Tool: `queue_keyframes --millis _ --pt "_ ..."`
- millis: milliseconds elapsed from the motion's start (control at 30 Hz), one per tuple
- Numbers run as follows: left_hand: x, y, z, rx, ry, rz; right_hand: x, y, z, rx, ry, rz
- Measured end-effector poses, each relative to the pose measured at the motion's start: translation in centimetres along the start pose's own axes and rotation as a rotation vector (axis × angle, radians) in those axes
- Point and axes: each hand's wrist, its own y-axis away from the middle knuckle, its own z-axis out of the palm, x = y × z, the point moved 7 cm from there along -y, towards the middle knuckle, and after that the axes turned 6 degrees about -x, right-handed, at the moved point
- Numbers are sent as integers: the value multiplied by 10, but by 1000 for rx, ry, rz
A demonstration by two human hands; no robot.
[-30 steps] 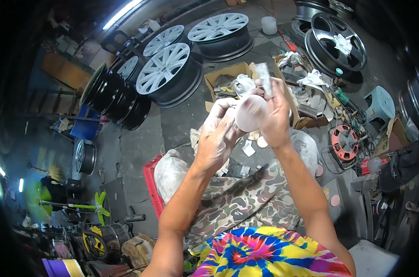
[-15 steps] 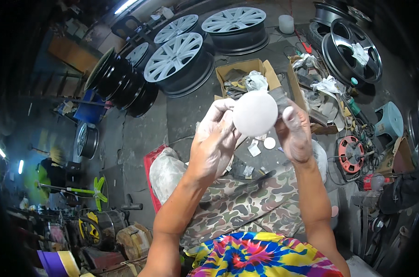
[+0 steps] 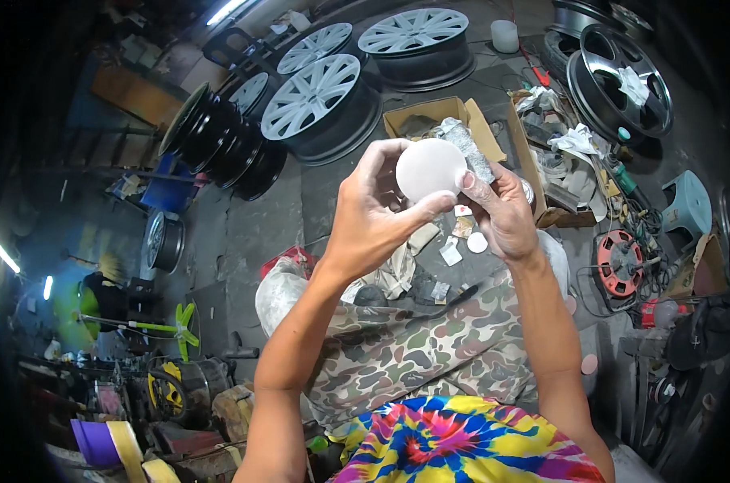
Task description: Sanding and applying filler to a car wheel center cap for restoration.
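Observation:
A round white disc (image 3: 431,171), which looks like a sanding disc, is held up before me in both hands. My left hand (image 3: 378,205) curls around its left side, with the thumb along the lower edge. My right hand (image 3: 506,213) grips the disc's right edge, its thumb on the face. Behind the disc, against the right fingers, is a grey speckled piece (image 3: 469,150); its kind cannot be made out. White dust coats the fingers of both hands. Below them on the floor lie a small white disc (image 3: 477,242) and a white paper scrap (image 3: 451,252).
Beyond my hands stands an open cardboard box (image 3: 484,129) of scraps, with another box (image 3: 522,153) of rags and tools to its right. Several wheel rims (image 3: 312,97) stand farther back. A red cable reel (image 3: 620,258) and a blue stool (image 3: 687,205) are at right.
The disc has moved slightly up and left and tilted. My left thumb now lies along its lower edge, and my right thumb has come onto its face.

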Motion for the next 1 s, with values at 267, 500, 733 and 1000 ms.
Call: queue_keyframes --millis 267,500,733,1000 --pt "10 -35 -8 -179 -215 25 -8 -3 -10 -81 82 -48" --pt "24 -46 -32 9 -191 -77 -6 -3 -6 -120 128 -49" --pt "27 -34 -14 -166 -342 49 -8 -5 3 -144 136 -55" --pt "20 -34 -44 -71 -106 -18 -13 -6 18 -111 136 -36"
